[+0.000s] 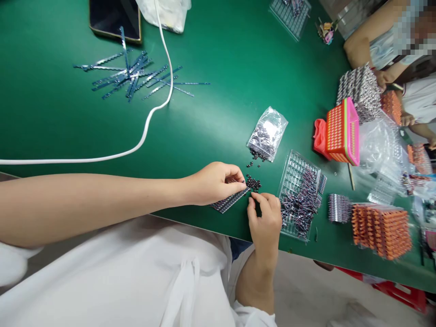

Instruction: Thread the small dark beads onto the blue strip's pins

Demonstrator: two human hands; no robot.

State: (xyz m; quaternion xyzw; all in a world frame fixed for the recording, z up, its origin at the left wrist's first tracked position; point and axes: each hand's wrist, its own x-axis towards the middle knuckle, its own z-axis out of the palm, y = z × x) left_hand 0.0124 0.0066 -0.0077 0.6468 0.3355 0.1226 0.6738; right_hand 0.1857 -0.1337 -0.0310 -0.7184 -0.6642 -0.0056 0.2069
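Note:
My left hand reaches in from the left, thumb and forefinger pinched together. Whatever sits between those fingertips is too small to make out. Under this hand lies a narrow dark strip with rows of small parts, partly covered by the fingers. Just beyond the fingertips is a little heap of dark beads. My right hand is at the near side of the heap, its thumb and forefinger curled close together; anything in them is too tiny to name. To its right stands a clear ridged tray with many thin dark-headed pieces.
A clear bag spills dark beads. Blue metallic strips, a phone and a white cable lie to the left. Rightward are an orange-pink basket, orange stacks and another person's arms.

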